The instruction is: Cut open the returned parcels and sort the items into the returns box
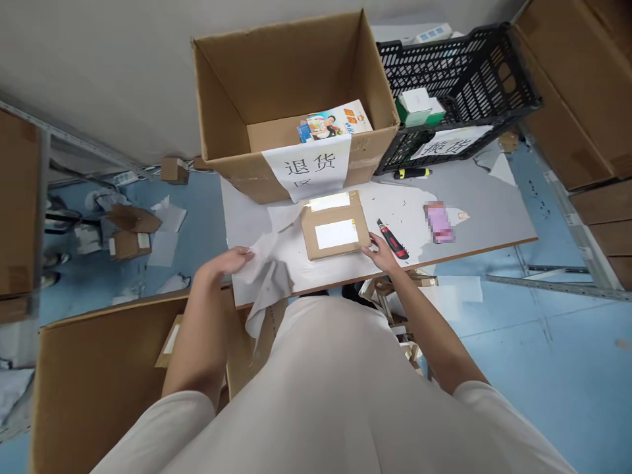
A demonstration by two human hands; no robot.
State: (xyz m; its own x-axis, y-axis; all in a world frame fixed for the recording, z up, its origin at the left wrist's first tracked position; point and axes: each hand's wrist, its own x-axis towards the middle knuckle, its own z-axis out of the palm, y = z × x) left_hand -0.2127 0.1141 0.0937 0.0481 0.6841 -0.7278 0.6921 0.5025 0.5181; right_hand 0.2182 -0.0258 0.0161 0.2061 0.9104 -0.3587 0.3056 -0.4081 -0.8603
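A small flat cardboard box (312, 242) with a white label lies on the white-covered table. My right hand (380, 254) is closed on its near right corner, thumb over the edge. Off to the left, my left hand (231, 261) pinches a thin, crumpled white sheet (264, 253), which stretches towards the box's left side. Whether the sheet is attached to the box I cannot tell. Below it, a greyish wrapper (271, 286) hangs over the table's front edge. A red and black box cutter (394, 239) rests just right of my right hand.
Behind the box stands a large open carton (237, 172) with printed packs inside. A black plastic crate (484, 118) holds small boxes. A yellow-black cutter (413, 174) and a pixelated pink item (439, 222) lie rightward. A big open carton (108, 368) stands at lower left.
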